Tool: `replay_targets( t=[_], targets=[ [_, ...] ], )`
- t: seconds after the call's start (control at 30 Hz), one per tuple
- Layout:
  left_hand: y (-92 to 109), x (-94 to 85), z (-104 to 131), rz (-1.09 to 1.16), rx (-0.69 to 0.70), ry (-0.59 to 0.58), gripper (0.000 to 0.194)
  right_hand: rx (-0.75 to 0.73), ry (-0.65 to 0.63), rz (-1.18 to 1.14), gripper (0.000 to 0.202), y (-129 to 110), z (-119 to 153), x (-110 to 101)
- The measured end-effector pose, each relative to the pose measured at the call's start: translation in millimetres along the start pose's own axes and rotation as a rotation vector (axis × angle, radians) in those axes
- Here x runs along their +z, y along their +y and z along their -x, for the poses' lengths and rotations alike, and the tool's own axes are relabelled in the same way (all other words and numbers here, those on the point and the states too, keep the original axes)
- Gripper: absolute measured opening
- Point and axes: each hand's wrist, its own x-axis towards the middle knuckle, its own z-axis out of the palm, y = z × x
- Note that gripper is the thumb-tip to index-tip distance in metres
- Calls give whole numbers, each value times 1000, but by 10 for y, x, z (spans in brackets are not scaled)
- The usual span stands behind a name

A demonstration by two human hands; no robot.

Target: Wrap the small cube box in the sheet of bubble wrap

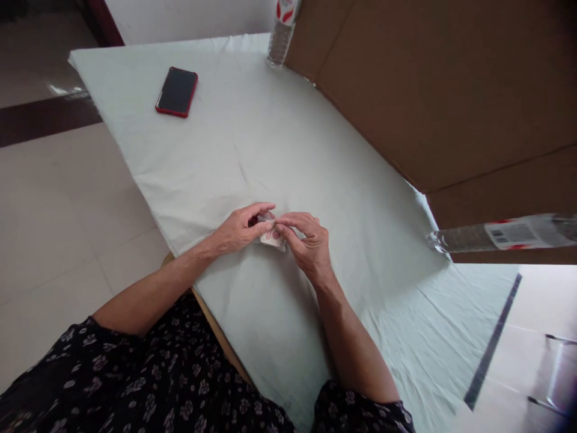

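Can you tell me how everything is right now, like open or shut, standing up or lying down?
Small packet: held up by both hands; can't tell if open.
Left hand: closed on the packet.
Right hand: pinching the packet.
Phone: lying flat, screen dark.
Cloth: spread out, wrinkled.
Cardboard: standing up.
Bottles: by the cardboard; can't tell how full.
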Motion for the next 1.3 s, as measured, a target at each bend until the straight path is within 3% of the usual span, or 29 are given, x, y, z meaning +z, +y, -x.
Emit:
replay_targets(
  t=[0.2,0.53,0.73,1.0,1.1,1.3],
  targets=[
    [6,-69,-3,38,-29,-46,54,-112,21,137,14,14,54,16],
    [5,-3,-1,-30,24,20,47,-257,55,314,14,17,133,34],
    [-4,9,11,-133,81,63,45,-285,86,393,18,51,210,65],
    [-32,13,3,-150,98,77,44,-254,24,358,19,31,245,-7],
    [-40,18,6,-151,98,94,43,-187,-13,285,31,52,241,-83],
    [-6,23,24,-166,102,113,43,-40,-219,116,81,213,173,-192]
  ],
)
